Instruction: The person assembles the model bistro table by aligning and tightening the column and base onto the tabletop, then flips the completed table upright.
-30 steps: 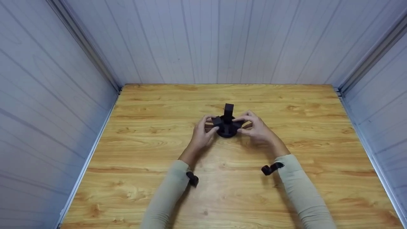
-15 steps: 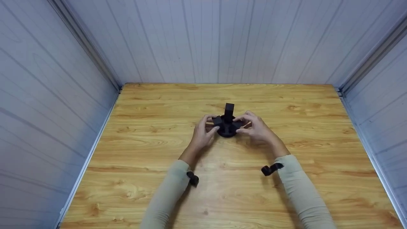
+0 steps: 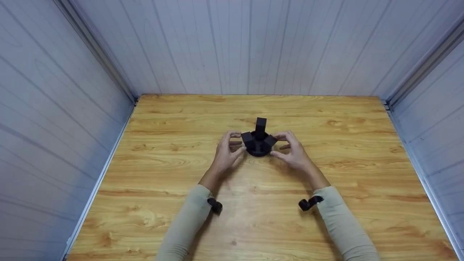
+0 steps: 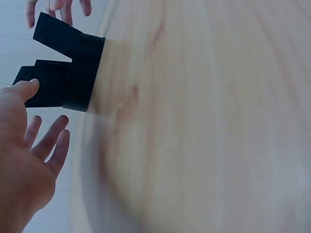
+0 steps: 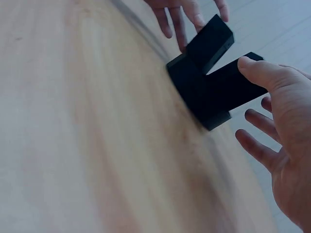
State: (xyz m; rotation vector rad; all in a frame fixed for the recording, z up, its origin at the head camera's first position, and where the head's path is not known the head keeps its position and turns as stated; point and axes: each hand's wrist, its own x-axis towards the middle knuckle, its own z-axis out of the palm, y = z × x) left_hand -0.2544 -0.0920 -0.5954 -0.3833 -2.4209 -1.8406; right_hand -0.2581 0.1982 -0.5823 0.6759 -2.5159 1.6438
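Note:
A black round base (image 3: 258, 153) stands on the wooden table with three blocky black arms, one at the back (image 3: 261, 126), one at the left (image 3: 247, 139) and one at the right (image 3: 270, 140). My left hand (image 3: 225, 151) is at its left side, fingers parted and thumb tip near the left arm. On the other side my right hand (image 3: 294, 154) has its fingers spread, the thumb close to the base's front right. Both wrist views show the black piece (image 4: 80, 73) from the side, with loose fingers around it.
The wood-grain table (image 3: 253, 217) is bounded by pale panel walls at the back (image 3: 232, 47), the left (image 3: 54, 127) and the right (image 3: 438, 108). A small black camera is strapped to each sleeve (image 3: 183, 224).
Both hands have loosened from the black side arms and drawn slightly outward and back. The black piece stays in the same place.

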